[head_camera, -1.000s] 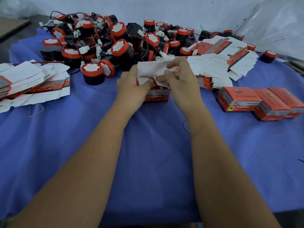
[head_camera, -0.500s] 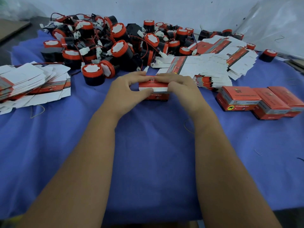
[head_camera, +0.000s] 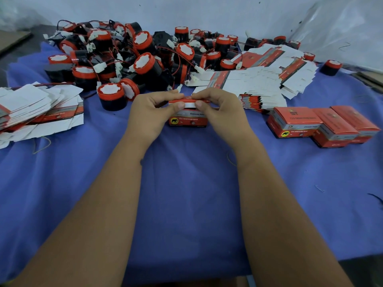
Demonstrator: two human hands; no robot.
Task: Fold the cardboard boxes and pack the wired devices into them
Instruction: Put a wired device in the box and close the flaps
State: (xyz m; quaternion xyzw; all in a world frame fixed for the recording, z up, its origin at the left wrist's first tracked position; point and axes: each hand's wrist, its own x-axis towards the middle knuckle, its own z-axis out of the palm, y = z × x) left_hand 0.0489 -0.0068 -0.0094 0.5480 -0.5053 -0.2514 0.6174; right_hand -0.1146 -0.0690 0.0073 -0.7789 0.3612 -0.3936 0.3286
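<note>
A small red cardboard box [head_camera: 187, 120] with a yellow elephant logo stands on the blue cloth at centre. My left hand [head_camera: 152, 111] grips its left top edge, thumb on the white tuck flap. My right hand [head_camera: 220, 109] grips the right top edge the same way, fingers curled over the red lid. The lid lies nearly flat on the box. What is inside the box is hidden. A heap of black and red wired devices [head_camera: 143, 61] lies behind the box. Flat unfolded box blanks [head_camera: 257, 83] lie in a stack at back right.
Three closed red boxes [head_camera: 323, 125] stand in a row at right. Another stack of flat blanks [head_camera: 35, 106] lies at left. One device [head_camera: 112, 98] stands just left of my left hand. A plastic sheet [head_camera: 342, 27] hangs at back right.
The white upright lid flap has been folded down onto the box. Both hands dropped lower and now pinch the lid's front edge.
</note>
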